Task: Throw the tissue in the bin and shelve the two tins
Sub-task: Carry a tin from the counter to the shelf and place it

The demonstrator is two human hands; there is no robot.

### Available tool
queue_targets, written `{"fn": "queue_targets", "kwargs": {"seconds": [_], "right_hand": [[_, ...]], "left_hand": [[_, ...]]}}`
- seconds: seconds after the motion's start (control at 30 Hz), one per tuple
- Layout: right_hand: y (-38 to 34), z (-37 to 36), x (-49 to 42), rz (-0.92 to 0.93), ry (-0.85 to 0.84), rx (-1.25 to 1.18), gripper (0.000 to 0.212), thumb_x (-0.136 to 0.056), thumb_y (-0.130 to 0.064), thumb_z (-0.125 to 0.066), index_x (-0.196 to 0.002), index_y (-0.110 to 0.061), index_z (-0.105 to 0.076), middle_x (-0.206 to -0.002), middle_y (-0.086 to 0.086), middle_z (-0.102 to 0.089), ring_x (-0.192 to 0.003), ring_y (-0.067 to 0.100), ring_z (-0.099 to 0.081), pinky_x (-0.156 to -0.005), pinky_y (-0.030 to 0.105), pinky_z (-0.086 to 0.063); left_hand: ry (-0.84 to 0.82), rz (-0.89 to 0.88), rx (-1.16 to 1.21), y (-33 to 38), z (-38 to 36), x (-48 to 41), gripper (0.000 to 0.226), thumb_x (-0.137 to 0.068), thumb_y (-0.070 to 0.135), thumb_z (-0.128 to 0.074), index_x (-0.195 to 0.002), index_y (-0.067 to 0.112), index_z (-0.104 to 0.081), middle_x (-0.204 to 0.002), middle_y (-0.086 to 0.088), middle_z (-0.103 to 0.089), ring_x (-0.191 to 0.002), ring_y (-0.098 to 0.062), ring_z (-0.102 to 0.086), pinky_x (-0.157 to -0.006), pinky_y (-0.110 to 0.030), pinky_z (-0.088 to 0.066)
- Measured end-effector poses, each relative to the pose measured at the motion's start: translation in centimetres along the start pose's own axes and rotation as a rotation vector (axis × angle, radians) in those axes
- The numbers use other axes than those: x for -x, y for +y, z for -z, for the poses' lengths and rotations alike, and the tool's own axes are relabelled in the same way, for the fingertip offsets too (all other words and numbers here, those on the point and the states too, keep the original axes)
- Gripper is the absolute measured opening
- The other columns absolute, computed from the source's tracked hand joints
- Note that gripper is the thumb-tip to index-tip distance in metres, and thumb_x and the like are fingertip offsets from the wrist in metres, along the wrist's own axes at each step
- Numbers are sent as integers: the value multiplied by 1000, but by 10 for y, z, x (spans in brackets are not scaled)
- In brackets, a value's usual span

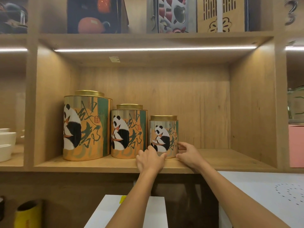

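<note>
Three orange and green panda tins with gold lids stand in a row in the wooden shelf compartment [222, 159]: a large tin [87, 127], a medium tin [129, 132] and a small tin [164, 135]. The small tin rests upright on the shelf board, close to the medium one. My left hand [150, 159] curls round its lower left front, with the thumb across its base. My right hand [189, 154] touches its lower right side with fingertips and thumb. No tissue or bin is in view.
To the right of the small tin lies bare shelf board. White bowls [6, 140] sit in the left compartment and a pink box [296, 145] in the right one. Boxed tea sets fill the shelf above. A white box [105, 211] and a yellow tube [28, 214] stand below.
</note>
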State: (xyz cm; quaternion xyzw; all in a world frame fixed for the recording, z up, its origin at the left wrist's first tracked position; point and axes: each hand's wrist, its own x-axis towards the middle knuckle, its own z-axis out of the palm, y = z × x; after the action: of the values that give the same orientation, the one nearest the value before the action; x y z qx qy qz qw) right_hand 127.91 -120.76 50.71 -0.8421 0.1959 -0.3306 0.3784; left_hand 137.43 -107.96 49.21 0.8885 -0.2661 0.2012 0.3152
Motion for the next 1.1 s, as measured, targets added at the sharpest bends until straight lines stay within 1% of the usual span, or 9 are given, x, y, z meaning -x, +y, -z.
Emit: {"fn": "queue_targets", "kwargs": {"seconds": [0.23, 0.57, 0.67, 0.73, 0.8, 0.9, 0.97, 1.03, 1.1], "right_hand": [[-1, -2, -1, 2, -15, 50, 70, -86, -3, -63, -150, -18, -37, -148, 5, -50, -132, 23, -49, -109, 40, -44], [1, -5, -2, 6, -60, 137, 72, -89, -7, -61, -152, -23, -29, -150, 2, -47, -130, 23, -51, -98, 33, -48], [-4, -7, 1, -7, -19, 197, 66, -90, -10, -58, -151, -20, -34, -143, 4, -53, -125, 21, -53, -102, 36, -50], [-8, -8, 8, -18, -12, 283, 52, -95, -16, -53, -145, -20, -44, -138, 4, -57, -122, 20, -55, -103, 39, -50], [-13, -10, 23, -3, -25, 461, 36, -99, -26, -43, -133, -23, -57, -131, 2, -63, -116, 21, -57, -100, 40, -50], [-25, -4, 53, 32, -48, 663, 38, -102, -32, -33, -122, -22, -63, -119, 7, -67, -106, 24, -60, -95, 41, -50], [-37, 5, 73, 32, -108, 743, 34, -101, -30, -38, -121, -17, -61, -117, 10, -66, -105, 27, -61, -94, 41, -51], [-54, 15, 98, 41, -178, 797, 31, -96, -31, -51, -119, -15, -62, -114, 9, -67, -103, 26, -63, -91, 40, -54], [-70, 23, 127, 112, -191, 765, 29, -95, -36, -54, -113, -16, -66, -106, 6, -69, -97, 22, -64, -88, 39, -57]], "left_hand": [[-3, -6, -63, 0, -2, -5, 66, -86, 69, -50, -123, 14, -56, -123, -8, -64, -116, -28, -53, -94, -40, -43], [-13, 8, -126, 5, -3, -3, 70, -85, 69, -52, -127, 13, -54, -128, -9, -61, -119, -28, -51, -97, -40, -41], [-2, 35, -113, 4, 1, -1, 67, -86, 66, -55, -123, 10, -57, -125, -9, -63, -117, -27, -52, -98, -39, -43], [-22, 15, -107, 1, 7, 1, 60, -90, 61, -53, -121, 10, -58, -124, -10, -64, -118, -28, -51, -98, -40, -43], [-121, -55, -118, -2, 18, 8, 51, -98, 52, -42, -122, 11, -59, -125, -11, -64, -121, -30, -48, -98, -43, -41], [-248, -151, -82, -12, 43, 32, 43, -104, 38, -32, -118, 13, -64, -122, -13, -64, -121, -32, -48, -99, -46, -39], [-259, -171, -15, -24, 62, 52, 38, -102, 38, -37, -115, 16, -66, -113, -11, -64, -113, -28, -53, -94, -45, -46], [-248, -190, 8, -34, 90, 79, 34, -102, 39, -41, -104, 17, -68, -95, -7, -67, -92, -23, -62, -80, -41, -52], [-220, -187, 13, -46, 121, 111, 33, -101, 38, -43, -92, 17, -67, -83, -2, -66, -81, -20, -63, -72, -36, -50]]}}
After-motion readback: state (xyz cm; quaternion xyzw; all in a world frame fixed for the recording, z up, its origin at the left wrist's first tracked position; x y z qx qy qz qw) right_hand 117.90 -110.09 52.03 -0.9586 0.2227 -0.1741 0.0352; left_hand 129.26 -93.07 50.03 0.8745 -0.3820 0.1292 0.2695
